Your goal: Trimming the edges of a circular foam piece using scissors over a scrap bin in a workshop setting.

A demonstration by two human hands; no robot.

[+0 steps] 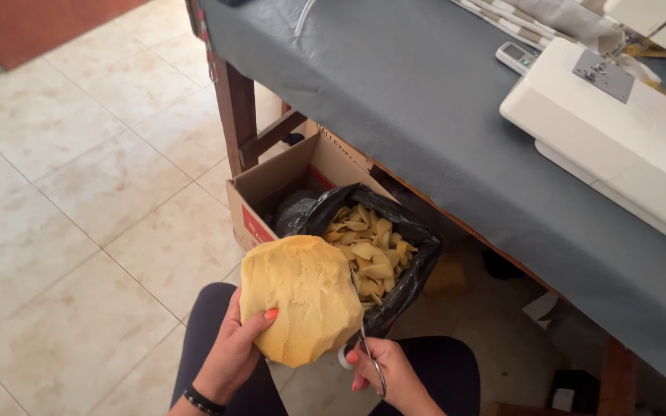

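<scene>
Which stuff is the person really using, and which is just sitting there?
Using: left hand holding yellow foam piece; right hand with scissors; black bag of foam scraps.
Sitting there: sewing machine, remote control, cardboard box.

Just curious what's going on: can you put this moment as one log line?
left hand: holds yellow foam piece | right hand: scissors at foam edge | below: black bag of foam scraps in cardboard box

Looks like a home sewing corner: white sewing machine (618, 131) on a grey-covered wooden table (425, 100) at right, folded striped fabric (518, 19) far right, beige tiled floor (63, 177) left.
</scene>
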